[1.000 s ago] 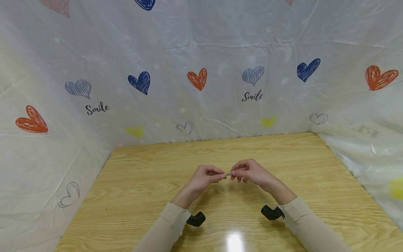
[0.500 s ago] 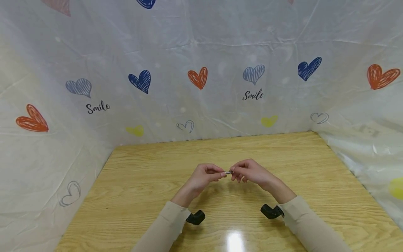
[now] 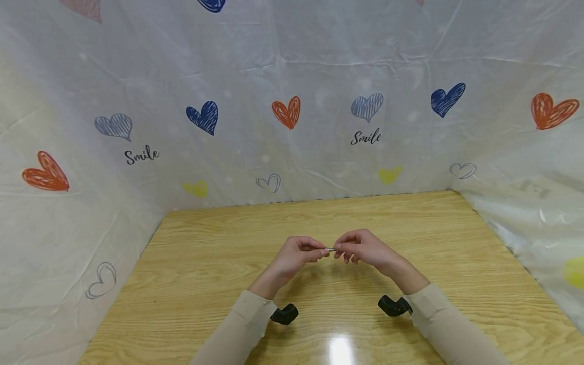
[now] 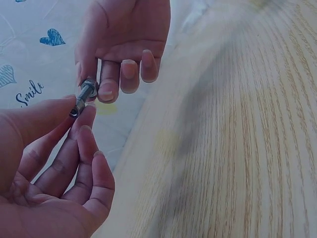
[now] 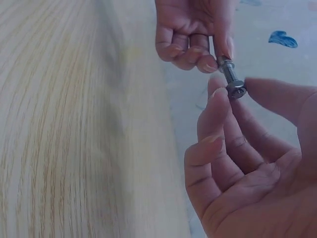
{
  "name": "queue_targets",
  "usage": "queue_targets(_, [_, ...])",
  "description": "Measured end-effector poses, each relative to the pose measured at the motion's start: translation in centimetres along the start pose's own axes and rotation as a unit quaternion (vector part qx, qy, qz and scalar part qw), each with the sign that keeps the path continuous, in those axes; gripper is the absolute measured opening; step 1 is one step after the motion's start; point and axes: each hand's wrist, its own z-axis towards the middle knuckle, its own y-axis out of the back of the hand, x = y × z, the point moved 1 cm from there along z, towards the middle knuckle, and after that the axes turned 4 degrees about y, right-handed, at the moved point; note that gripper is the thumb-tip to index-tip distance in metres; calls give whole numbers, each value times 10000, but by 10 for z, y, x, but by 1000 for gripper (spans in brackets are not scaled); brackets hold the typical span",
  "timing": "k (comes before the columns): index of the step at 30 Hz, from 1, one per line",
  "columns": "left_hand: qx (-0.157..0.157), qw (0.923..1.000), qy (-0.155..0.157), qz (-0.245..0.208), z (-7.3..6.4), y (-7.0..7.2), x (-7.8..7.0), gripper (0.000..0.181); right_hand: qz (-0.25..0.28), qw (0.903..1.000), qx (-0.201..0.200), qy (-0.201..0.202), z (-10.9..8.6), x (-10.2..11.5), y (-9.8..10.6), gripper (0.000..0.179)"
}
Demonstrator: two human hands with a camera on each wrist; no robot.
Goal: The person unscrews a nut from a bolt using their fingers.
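Above the table, my two hands meet at a small silver bolt. My left hand pinches one end of it between thumb and fingertips; in the left wrist view that end of the bolt shows a dark hollow. Bare thread is visible along the shank. At the other end sits a wider, hexagonal nut, which my right hand holds between thumb and index finger. The other fingers of the right hand are loosely bent below, and the left hand's are too.
A wood-grain table lies under both hands. White sheeting printed with hearts and "Smile" hangs behind and at the sides. A black wrist mount sticks out from the left sleeve, another black mount from the right.
The right fingertips shift slightly at the bolt's end, showing a little more or less of it. My left hand keeps its pinch, and both arms stay almost in place.
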Motion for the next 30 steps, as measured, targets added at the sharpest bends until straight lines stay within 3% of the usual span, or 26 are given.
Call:
queue_targets(11, [18, 10000, 52, -55, -2, 0, 0, 15, 59, 10000, 40, 11, -1, -1, 0, 41])
queue_targets(30, [5, 10000, 65, -49, 0, 1, 2, 13, 109, 9999, 20, 46, 1, -3, 0, 25])
